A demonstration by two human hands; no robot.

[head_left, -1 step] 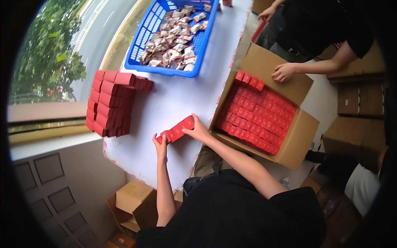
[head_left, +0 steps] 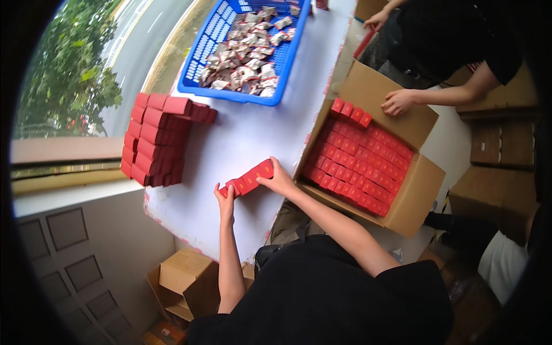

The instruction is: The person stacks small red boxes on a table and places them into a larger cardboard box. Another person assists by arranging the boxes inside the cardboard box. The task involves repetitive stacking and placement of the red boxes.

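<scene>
A short row of small red boxes [head_left: 248, 181] is gripped end to end between my two hands, low over the white table [head_left: 247, 132]. My left hand [head_left: 226, 198] closes on the lower left end, and my right hand [head_left: 280, 179] has its fingers and thumb around the upper right end. To the left stands a stack of red boxes [head_left: 155, 138], with several more sticking out from its upper right. On my right, an open cardboard carton [head_left: 422, 187] holds rows of red boxes [head_left: 359, 167], several of them sitting higher at the far left corner.
A blue plastic basket [head_left: 230, 96] of small silvery-white packets [head_left: 247, 57] stands on the far table. Across the carton, another person's hand [head_left: 399, 102] rests on its flap; their other hand [head_left: 376, 22] is farther back. Cardboard boxes [head_left: 187, 276] lie below left. A window is at left.
The whole view has shifted slightly. Both hands keep the same hold on the row of red boxes.
</scene>
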